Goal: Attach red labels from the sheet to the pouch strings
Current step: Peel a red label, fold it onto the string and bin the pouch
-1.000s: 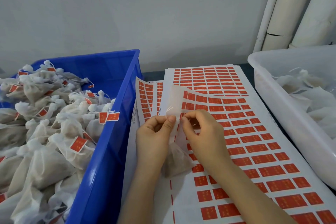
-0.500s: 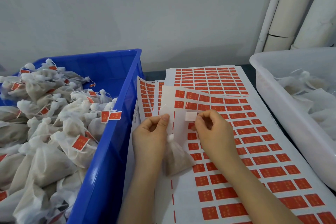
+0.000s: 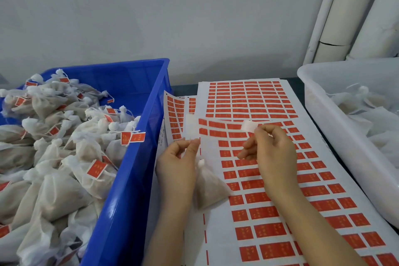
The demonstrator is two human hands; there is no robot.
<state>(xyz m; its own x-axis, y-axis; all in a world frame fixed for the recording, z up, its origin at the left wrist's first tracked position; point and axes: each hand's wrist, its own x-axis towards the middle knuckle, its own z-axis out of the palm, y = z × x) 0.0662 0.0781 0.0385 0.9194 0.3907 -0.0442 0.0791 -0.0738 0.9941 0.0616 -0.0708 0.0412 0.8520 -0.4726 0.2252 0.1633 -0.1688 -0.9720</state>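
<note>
Looking hardest to make out is the right hand (image 3: 272, 153), a little toward 4 o'clock from the middle, because it is blurry. Its thumb and first finger pinch a small label (image 3: 248, 126). Only the label's white side shows, so its red face is hidden. The other fingers curl loosely.

The left hand (image 3: 179, 164) is at 9 o'clock of the right hand. Its thumb and first finger pinch the lifted white edge of the sheet (image 3: 280, 201). A pouch (image 3: 209, 188) sits just under this hand, at its 4 o'clock, over the sheet. Its string is too thin to see, so I cannot tell if the hand holds that too.

The pouch is soft, see-through white cloth, shaped like a triangle with a knot on top and brown stuff inside. The sheet is flat white paper with rows of little red rectangles. Its lower end is cut off at 6 o'clock.

A shiny blue plastic bin (image 3: 129, 179) at 9 o'clock holds a pile of tagged pouches (image 3: 54, 179). A white plastic tub (image 3: 345, 136) at 3 o'clock is cut off; the pale things in it are hard to make out.
</note>
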